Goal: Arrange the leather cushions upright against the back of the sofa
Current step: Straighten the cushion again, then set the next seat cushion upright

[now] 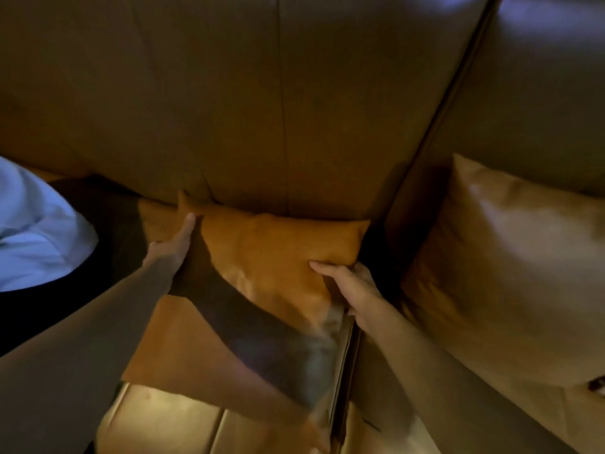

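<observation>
Your left hand (170, 247) and right hand (352, 285) each grip a side of the orange cushion (275, 253), which leans against the sofa back (229, 109). Push its top edge back evenly until it stands upright.

Dim, warm amber cast overall. Brightest patch is the seat leather (163, 421) at bottom, glossy highlight there. Cool bluish glare top right on the sofa back (550, 14), and the pale fabric (36, 231) at left reads blue-white. Left forearm throws a hard dark shadow diagonally across the orange cushion (278, 250). Right cushion (510, 257) shows soft sheen. Whole frame soft and slightly smeared; seams bow from wide-angle distortion. Corners murky.
</observation>
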Demonstrator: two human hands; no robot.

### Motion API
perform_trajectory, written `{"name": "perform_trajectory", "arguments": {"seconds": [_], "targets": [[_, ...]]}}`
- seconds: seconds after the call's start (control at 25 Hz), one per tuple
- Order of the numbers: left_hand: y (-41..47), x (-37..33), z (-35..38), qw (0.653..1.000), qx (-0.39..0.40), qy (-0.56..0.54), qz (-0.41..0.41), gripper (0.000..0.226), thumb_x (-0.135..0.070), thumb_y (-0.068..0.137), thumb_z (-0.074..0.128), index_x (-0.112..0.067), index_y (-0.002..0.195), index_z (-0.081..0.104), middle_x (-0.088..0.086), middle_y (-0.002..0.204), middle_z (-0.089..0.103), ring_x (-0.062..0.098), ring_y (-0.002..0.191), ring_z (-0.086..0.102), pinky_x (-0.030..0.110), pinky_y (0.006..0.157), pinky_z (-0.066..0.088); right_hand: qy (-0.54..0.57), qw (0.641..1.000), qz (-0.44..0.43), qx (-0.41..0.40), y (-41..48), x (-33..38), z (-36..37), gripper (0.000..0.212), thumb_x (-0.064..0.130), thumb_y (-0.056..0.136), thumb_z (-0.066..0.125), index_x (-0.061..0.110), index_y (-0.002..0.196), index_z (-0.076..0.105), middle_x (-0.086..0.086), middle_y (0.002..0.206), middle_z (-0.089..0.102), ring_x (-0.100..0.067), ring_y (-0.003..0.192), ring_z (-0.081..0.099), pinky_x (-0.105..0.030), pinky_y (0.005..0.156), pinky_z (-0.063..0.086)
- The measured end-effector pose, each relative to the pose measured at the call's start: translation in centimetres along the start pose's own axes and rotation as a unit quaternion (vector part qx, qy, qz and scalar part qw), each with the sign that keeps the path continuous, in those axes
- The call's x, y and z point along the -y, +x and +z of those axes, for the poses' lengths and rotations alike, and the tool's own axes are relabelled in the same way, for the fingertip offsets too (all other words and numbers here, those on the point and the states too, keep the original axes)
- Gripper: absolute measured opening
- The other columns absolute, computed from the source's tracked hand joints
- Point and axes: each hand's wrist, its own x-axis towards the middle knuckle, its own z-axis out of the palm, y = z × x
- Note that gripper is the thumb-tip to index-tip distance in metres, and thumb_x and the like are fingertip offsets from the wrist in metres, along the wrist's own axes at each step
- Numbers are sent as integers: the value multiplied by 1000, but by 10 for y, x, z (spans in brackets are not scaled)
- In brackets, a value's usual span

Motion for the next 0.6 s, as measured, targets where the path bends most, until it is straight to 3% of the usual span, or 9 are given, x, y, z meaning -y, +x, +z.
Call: {"name": "perform_trajectory", "arguments": {"seconds": [0.12,0.2,0.32,0.48,0.6], "targets": [[-33,-17,-19,994,13,-94,56,135,-96,57,54,-11,157,25,19,152,43,44,132,47,59,110,37,11,995,-100,-13,-28,29,-6,94,33,62,92,28,141,43,7,126,62,-20,117,57,-37,92,43],[-55,-33,-27,984,7,-137,113,130,-93,62,53,-11,158,22,16,155,41,40,134,46,53,111,37,20,987,-158,-18,-45,51,-11,94,23,64,93,29,140,38,9,123,60,-20,118,57,-39,98,46],[-79,-61,-32,968,12,-189,162,126,-91,64,54,-19,160,15,9,159,35,36,141,38,53,114,33,52,972,-228,-25,-63,75,-23,102,17,66,92,39,144,30,7,137,53,-21,125,54,-48,109,43],[-92,-81,-28,973,103,-147,146,129,-95,56,55,-29,160,14,5,164,27,37,146,29,63,115,23,74,976,-206,-6,-62,86,-35,108,18,69,90,37,152,24,7,142,50,-21,126,51,-48,110,40],[-91,-74,-10,971,192,-91,112,125,-88,59,65,-37,159,9,10,163,27,44,145,29,71,110,24,64,980,-189,-17,-51,81,-29,112,41,67,90,37,154,21,8,146,47,-21,129,49,-45,108,39]]}}
